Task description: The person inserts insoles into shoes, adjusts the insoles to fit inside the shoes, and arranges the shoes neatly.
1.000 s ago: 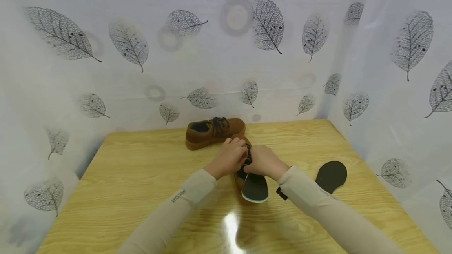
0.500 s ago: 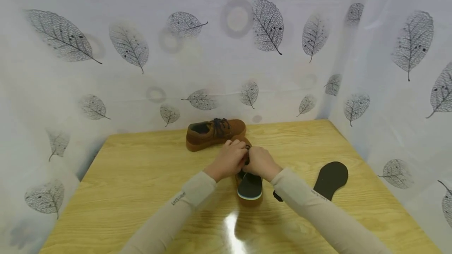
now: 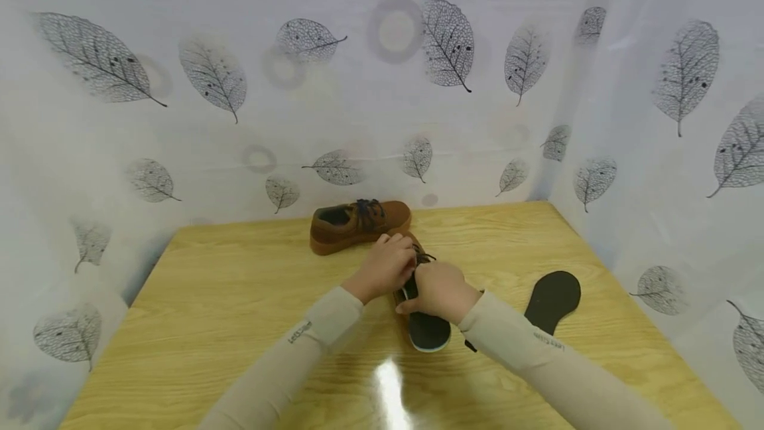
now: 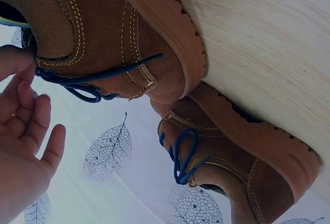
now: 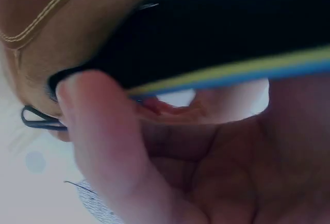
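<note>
My left hand (image 3: pixel 384 267) is at the tongue of a brown lace-up shoe (image 4: pixel 98 22), thumb and forefinger pinching there beside the knot of its dark blue laces (image 4: pixel 77 82). The other left fingers are loosely bent. In my right hand (image 3: pixel 442 292) is a black insole (image 3: pixel 430 336) with yellow and blue layers along its edge. The right thumb (image 5: pixel 105 131) presses near the shoe opening, the fingers curled below the insole. The insole's front part is inside the shoe, hidden by the hands; its rounded heel end sticks out toward me.
A matching brown shoe (image 3: pixel 358 225) lies sideways at the back of the wooden table (image 3: pixel 239 284), close against the first shoe's toe. A second black insole (image 3: pixel 555 294) lies to the right, partly behind my right sleeve. A leaf-patterned curtain (image 3: pixel 358 105) borders the table.
My right hand first shifted slightly left with the insole, then came back toward me. Its thumb now lies further down the insole, and more of the laces shows between the hands. The left hand barely moved.
</note>
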Tool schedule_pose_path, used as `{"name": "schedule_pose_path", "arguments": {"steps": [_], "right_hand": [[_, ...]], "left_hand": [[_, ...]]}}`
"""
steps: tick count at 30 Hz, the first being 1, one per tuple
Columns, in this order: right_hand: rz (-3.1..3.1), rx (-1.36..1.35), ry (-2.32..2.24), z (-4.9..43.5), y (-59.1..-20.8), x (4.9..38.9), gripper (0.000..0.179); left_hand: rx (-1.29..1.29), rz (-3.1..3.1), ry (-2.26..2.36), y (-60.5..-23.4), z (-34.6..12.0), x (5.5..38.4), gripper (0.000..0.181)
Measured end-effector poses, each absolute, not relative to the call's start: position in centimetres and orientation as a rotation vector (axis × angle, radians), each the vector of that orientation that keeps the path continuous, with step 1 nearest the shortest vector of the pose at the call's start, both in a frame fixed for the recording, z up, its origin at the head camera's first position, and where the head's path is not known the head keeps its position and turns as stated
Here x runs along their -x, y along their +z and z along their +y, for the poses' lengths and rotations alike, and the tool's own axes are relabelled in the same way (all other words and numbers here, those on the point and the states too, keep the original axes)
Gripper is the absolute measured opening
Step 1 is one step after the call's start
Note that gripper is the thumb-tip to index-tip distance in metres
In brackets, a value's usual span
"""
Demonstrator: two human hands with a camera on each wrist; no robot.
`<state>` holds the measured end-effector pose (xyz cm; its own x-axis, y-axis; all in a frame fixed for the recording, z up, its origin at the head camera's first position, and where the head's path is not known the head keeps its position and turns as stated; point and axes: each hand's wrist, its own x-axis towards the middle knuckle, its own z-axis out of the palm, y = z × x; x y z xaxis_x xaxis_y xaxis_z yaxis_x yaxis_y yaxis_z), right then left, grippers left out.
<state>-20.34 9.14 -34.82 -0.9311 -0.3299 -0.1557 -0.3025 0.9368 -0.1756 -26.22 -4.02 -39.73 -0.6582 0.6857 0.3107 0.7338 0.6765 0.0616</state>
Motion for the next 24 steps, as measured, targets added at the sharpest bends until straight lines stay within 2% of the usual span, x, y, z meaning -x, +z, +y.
{"name": "schedule_pose_path", "arguments": {"steps": [5,12,24], "right_hand": [[2.866,0.429,-0.242,9.6,-34.2,19.7,0.046],[2.874,0.451,-0.461,9.9,-34.5,20.4,0.035],[2.941,0.459,-0.557,9.4,-35.8,21.8,0.032]], "left_hand": [[1.133,-2.634,-0.269,-39.7,-3.8,26.2,0.007],[1.129,-2.654,-0.256,-39.6,-3.9,26.3,0.008],[1.121,-2.661,-0.254,-39.7,-3.8,26.5,0.006]]}}
